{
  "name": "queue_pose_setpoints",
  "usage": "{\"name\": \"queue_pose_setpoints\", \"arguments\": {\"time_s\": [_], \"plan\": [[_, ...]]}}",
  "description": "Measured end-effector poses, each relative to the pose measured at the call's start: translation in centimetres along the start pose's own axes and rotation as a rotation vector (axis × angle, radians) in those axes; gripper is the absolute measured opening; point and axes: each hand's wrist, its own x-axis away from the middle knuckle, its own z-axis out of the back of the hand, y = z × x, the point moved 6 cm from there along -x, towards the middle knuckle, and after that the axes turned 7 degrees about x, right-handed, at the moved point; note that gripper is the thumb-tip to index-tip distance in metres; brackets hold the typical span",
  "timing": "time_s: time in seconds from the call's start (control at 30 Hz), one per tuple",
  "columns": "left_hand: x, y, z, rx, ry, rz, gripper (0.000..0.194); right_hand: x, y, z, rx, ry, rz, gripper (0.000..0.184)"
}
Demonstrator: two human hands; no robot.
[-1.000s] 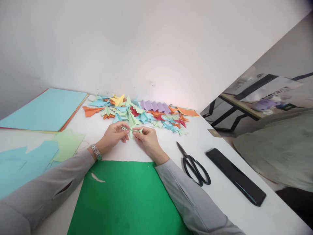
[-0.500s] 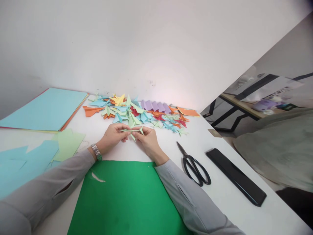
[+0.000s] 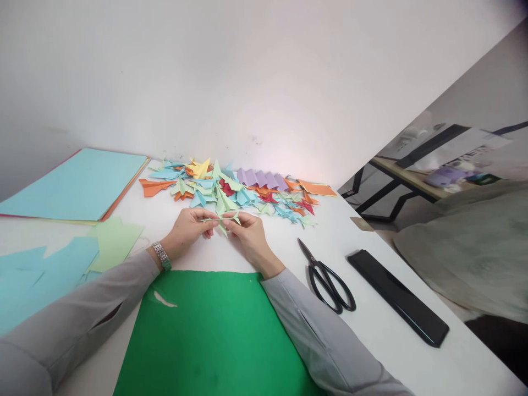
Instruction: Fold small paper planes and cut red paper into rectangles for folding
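Between my fingertips is a small light green paper plane [image 3: 223, 229], with a long narrow body and small folded flaps. My left hand [image 3: 193, 228] pinches it on one side, thumb on top. From the other side my right hand [image 3: 247, 234] grips it between thumb and fingers, its tail end sticking up over the forefinger. Parts of the plane are covered by the fingers. Just beyond the hands lies a pile of folded paper planes [image 3: 223, 190] in green, blue, orange, red and yellow. Below the wrists is a green sheet [image 3: 223, 335] on the white table.
Black-handled scissors [image 3: 325, 278] lie right of my right forearm, beside a long black case [image 3: 398, 297]. A purple pleated paper [image 3: 262, 179] rests on the pile. At left are a stack of coloured sheets [image 3: 78, 184], green paper pieces [image 3: 117, 242] and blue ones [image 3: 61, 275].
Both hands keep their pinch on the paper plane. The plane has shifted and turned very slightly between the fingers; everything else stays in place.
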Motion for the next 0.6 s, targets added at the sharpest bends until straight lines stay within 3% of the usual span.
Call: {"name": "queue_pose_setpoints", "arguments": {"time_s": [0.33, 0.6], "plan": [[0.1, -0.02, -0.09, -0.012, -0.001, 0.007, 0.02, 0.11, -0.16, 0.37, -0.218, 0.094, -0.086, 0.022], [0.12, 0.18, -0.15, 0.007, 0.006, 0.013, 0.018, -0.18, 0.37, 0.96, -0.33, 0.191, -0.139, 0.035]]}}
